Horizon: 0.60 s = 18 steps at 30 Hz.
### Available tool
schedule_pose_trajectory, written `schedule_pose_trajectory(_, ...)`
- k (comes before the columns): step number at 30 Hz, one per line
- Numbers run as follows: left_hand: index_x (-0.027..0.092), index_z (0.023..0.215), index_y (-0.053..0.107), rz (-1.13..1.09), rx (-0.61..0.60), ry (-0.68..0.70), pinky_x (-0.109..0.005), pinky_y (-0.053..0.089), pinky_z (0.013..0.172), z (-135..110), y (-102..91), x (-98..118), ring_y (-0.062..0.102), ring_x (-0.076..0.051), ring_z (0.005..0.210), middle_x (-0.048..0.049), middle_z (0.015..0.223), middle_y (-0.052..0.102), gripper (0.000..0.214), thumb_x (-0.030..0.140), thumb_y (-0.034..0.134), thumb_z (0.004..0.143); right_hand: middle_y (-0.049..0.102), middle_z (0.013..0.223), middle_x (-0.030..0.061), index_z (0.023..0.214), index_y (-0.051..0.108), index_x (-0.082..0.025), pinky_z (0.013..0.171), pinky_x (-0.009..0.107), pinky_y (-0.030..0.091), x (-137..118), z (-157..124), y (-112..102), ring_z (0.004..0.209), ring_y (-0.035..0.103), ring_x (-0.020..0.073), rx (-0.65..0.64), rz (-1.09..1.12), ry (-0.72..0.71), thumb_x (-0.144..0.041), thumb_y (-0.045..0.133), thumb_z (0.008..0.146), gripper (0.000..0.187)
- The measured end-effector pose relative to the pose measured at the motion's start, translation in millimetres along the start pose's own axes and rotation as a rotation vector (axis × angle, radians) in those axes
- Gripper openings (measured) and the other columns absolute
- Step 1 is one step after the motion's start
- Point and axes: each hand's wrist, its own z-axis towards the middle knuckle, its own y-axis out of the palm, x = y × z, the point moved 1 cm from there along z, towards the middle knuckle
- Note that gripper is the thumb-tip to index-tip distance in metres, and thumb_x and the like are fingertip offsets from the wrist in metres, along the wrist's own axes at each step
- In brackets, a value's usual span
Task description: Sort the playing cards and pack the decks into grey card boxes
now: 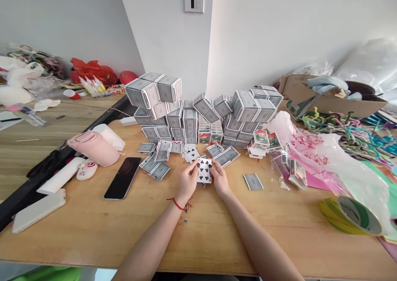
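White club-faced playing cards point(204, 170) are facing up between the hands, their long axis running almost straight away from the person, top end pointing toward the stacked grey-patterned card boxes point(182, 119). The left hand point(187, 181) and the right hand point(219, 178) are clamping together on the pack's long edges, over the pale wooden bench point(217, 239).

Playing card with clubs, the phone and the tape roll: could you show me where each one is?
Playing card with clubs point(204, 170): head view, on its white face.
Phone point(122, 178): head view, on its dark glossy face.
Tape roll point(331, 215): head view, on its yellow outer side.
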Motion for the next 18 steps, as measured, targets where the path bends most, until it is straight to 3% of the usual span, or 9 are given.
schedule_pose_trajectory(7,0.016,0.106,0.054,-0.098,0.024,-0.046,-0.017,0.035,0.046,3.6,3.6,-6.3,0.041,-0.007,0.050,0.0020,0.062,0.051,0.035,0.029,0.050,0.075,0.050,0.060,-0.0040,0.097,0.049,-0.021,0.049,0.023,0.040,1.1,1.5,0.1,0.049,0.046,0.0116,-0.006,-0.045,-0.021,-0.031,0.052,0.070,0.029)
schedule_pose_trajectory(13,0.016,0.104,0.046,-0.149,0.007,-0.071,-0.017,0.036,0.047,3.4,6.9,-9.2,0.040,-0.007,0.051,0.0031,0.063,0.046,0.029,0.025,0.045,0.077,0.049,0.058,-0.0045,0.096,0.048,-0.022,0.046,0.022,0.038,1.9,0.5,1.5,0.047,0.044,0.0110,-0.014,-0.098,-0.008,-0.032,0.051,0.070,0.028)
schedule_pose_trajectory(18,0.015,0.086,0.052,-0.044,0.022,-0.043,-0.017,0.036,0.048,2.3,5.3,-6.2,0.041,-0.008,0.053,0.0010,0.066,0.048,0.017,0.026,0.040,0.079,0.046,0.054,-0.0053,0.094,0.048,-0.022,0.046,0.023,0.039,2.1,-1.5,4.9,0.046,0.043,0.0116,-0.025,-0.103,0.016,-0.034,0.051,0.070,0.027)
